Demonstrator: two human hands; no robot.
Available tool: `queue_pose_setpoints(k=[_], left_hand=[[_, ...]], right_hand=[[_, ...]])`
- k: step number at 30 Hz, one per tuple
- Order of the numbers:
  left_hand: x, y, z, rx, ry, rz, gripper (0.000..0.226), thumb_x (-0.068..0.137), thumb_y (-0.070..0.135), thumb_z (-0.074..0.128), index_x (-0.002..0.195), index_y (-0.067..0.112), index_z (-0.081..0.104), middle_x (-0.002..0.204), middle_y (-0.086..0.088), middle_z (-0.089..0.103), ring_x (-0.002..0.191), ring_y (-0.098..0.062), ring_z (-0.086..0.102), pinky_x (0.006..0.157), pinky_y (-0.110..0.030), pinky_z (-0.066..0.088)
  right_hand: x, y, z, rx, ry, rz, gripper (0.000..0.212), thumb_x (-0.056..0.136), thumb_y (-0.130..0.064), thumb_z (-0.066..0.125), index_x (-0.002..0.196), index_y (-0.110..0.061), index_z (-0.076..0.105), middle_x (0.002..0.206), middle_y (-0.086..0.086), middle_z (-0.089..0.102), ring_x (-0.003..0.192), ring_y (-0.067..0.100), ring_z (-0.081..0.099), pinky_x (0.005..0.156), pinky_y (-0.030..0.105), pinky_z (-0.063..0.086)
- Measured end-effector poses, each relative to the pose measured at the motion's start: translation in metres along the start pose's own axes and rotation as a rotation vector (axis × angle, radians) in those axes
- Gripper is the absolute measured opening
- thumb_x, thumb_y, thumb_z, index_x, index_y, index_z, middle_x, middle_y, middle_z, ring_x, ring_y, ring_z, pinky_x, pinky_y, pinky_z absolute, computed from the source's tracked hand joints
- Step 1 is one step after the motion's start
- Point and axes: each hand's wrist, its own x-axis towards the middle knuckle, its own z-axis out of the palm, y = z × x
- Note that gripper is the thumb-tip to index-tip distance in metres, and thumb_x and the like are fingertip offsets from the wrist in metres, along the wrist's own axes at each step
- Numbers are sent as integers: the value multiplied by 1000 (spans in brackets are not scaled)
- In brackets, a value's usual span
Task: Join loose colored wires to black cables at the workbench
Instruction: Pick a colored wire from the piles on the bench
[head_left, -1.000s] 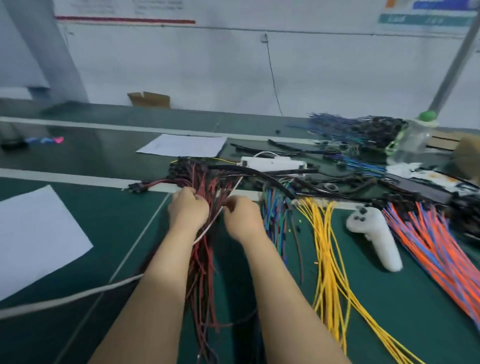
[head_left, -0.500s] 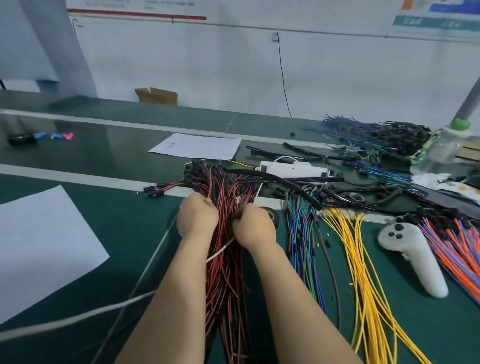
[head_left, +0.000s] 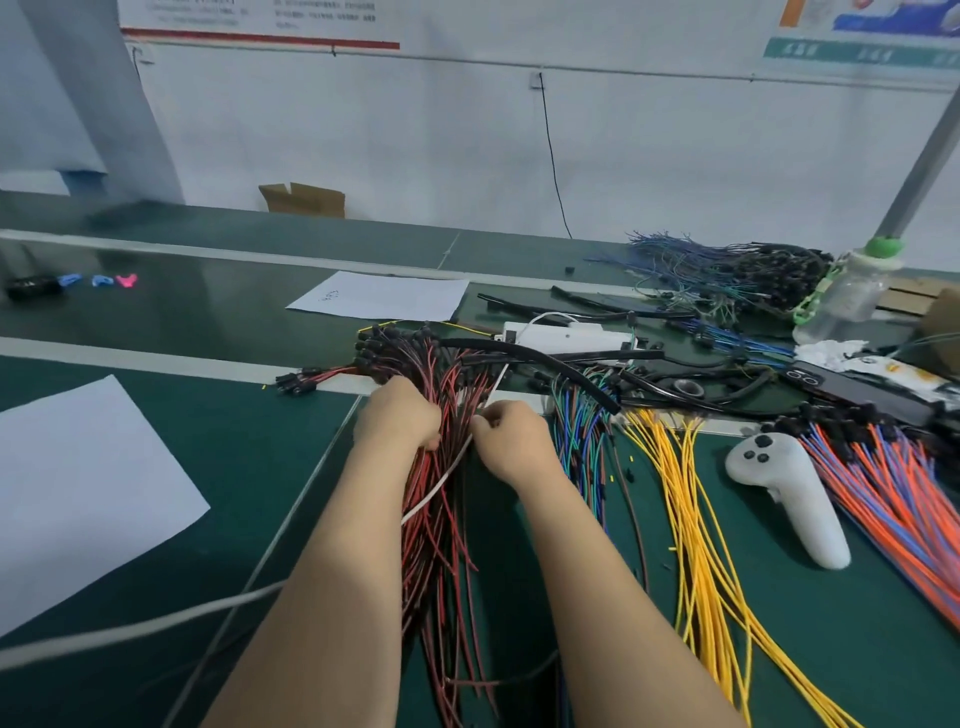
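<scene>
Head view: red-and-black wire bundle (head_left: 441, 519) lies on the desk (head_left: 260, 467), running 12 to 6 o'clock through centre. The left hand (head_left: 400, 415) is curled round its strands, and the right hand (head_left: 511, 439) is close at its 3 o'clock with fingers curled at the same strands, what they pinch hidden; black cables (head_left: 545, 364) lie at 1 o'clock of the hands. Risk, judged: the white cable (head_left: 436, 488), crossing the bundle between the hands toward 7 o'clock, could snag a lifted strand, and the packed strands could drag neighbours out or tangle with the multicoloured wires (head_left: 576, 431) just beside at 3 o'clock.
</scene>
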Motion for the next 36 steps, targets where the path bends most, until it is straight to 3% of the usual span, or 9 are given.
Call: queue_pose_setpoints(k=[6,11,16,21,24,28,31,34,36], left_hand=[[-24,21,-17,-9,364,229,21,93,27,49,80,13,57,74,-2,56,64,-20,50,60,-30,35],[-59,55,-23,-159,-217,513,27,92,15,49,71,8,64,64,-1,68,54,-10,58,60,-23,48],[-80,64,-5,46,-551,620,22,93,15,52,80,3,66,78,-12,69,64,-14,59,54,-17,47],[-80,75,-4,-5,-43,618,29,97,39,44,92,16,62,89,-2,66,79,-19,62,71,-26,48],[-101,83,1,107,-471,564,44,102,40,30,108,5,55,108,-17,68,95,-28,67,82,-30,52],[-149,102,1,-262,-1062,718,33,103,33,32,98,8,52,100,-28,66,69,-22,70,64,-24,54],[-162,114,0,-247,-935,860,41,101,35,38,99,2,62,96,-25,68,67,-21,68,68,-25,57],[-142,113,19,-264,-682,687,41,102,36,33,80,12,58,66,-4,67,48,-7,61,49,-16,50],[-116,104,42,-263,-375,544,39,102,37,32,85,13,57,76,-4,67,60,-10,64,63,-23,55]], right_hand=[[-2,5,-8,122,27,33,36,100,-33,44,82,-8,63,73,6,57,75,25,53,68,26,36],[-3,-6,-25,1166,-135,303,42,102,-43,36,85,-11,58,66,8,50,59,20,48,59,29,44],[-2,10,-64,1375,-87,318,35,105,-25,34,88,-6,59,64,2,58,62,17,53,55,26,47],[-2,29,-97,1285,38,165,28,103,-17,36,89,-11,60,50,-7,50,44,7,48,44,17,37],[-4,34,-113,1367,62,101,27,103,-15,37,90,-9,60,48,-6,50,44,7,49,46,16,40],[-3,50,-137,1461,64,109,29,104,-23,34,92,-9,57,47,-7,48,44,6,45,45,15,37],[-11,66,-148,1235,4,139,24,102,-25,39,95,-14,59,54,-8,57,48,4,52,52,15,42],[-25,78,-135,1004,79,159,26,102,-27,43,101,-9,63,69,4,58,58,17,54,54,25,43],[-38,79,-125,886,83,151,27,102,-26,45,95,-13,67,59,1,55,42,10,44,39,20,32]])
